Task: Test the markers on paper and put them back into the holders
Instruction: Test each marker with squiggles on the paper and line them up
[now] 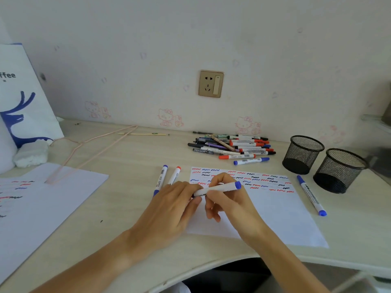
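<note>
Holding a blue-capped marker across both hands, I see it hover just above the near sheet of paper on the desk. My right hand has thumb and curled fingers wrapped round the white barrel near its middle. My left hand pinches the barrel's left end with its fingertips, the other fingers loosely bent; whether a cap sits there I cannot tell. The top of the sheet carries rows of red, blue and black squiggles. Just past my left hand lie a blue marker and a red marker, side by side. Another blue marker lies off the sheet's right edge. Farther back sits a heap of pens and markers, and to its right two black mesh holders stand touching. A second scribbled sheet lies far left.
</note>
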